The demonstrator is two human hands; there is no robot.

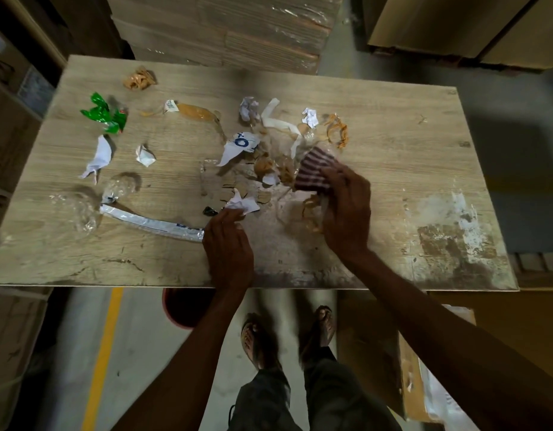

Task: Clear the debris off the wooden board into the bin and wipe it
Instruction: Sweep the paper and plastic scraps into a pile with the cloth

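Right grip point(346, 209) curls round striped cloth point(314, 171), bunched against debris pile point(269, 163) mid wooden surface point(393, 135). Left grip point(228, 241) bent onto paper scrap point(242, 205); pinch unclear. Best: sweep cloth toward near edge above bin point(178, 309), left grip as backstop.

A red bin point(178, 309) shows only as a sliver under the near edge of the wooden board point(393, 126) and behind the left forearm, while blur over the right hand point(346, 209) and the striped cloth point(314, 171) beneath it hides the grip, and the fingertips of the left hand point(228, 244) curl out of sight at a paper scrap point(242, 205).
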